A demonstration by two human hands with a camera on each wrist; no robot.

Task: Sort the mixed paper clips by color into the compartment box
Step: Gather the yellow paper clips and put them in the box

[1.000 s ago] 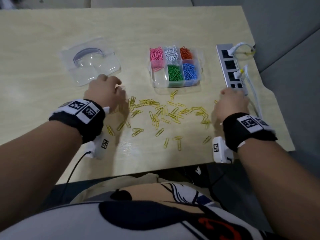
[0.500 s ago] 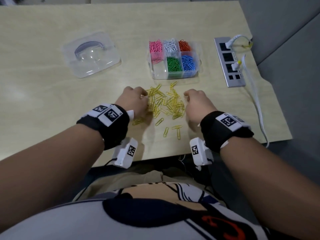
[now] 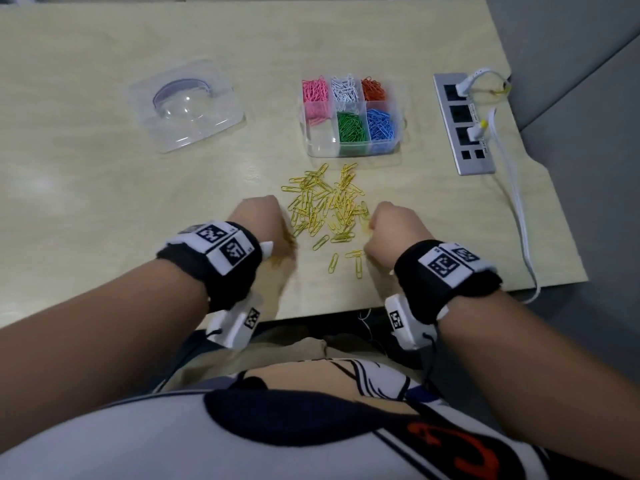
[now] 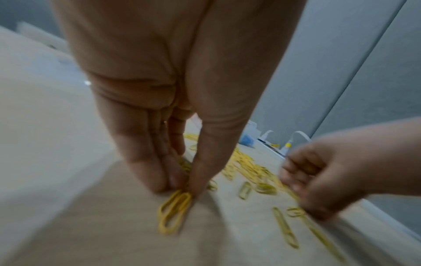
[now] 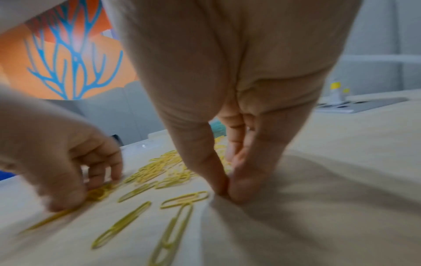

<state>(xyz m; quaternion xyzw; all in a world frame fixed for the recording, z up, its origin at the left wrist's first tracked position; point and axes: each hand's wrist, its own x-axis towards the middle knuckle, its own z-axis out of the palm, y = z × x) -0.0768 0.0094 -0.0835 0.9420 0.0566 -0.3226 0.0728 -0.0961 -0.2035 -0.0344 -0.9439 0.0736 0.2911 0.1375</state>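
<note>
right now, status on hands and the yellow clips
Left hand pinching yellow clips, right hand fingertips down beside pile. Compartment box front-left cell empty. Nothing in the way.

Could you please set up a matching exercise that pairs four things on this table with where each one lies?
Things:
1. loose yellow paper clips
2. blue paper clips
3. clear plastic lid
4. silver power strip

Places:
A. left of the clear compartment box
B. right of the box
C. between the left hand and the right hand
D. box's near-right compartment

Pairs: 1-C, 2-D, 3-A, 4-B
</note>
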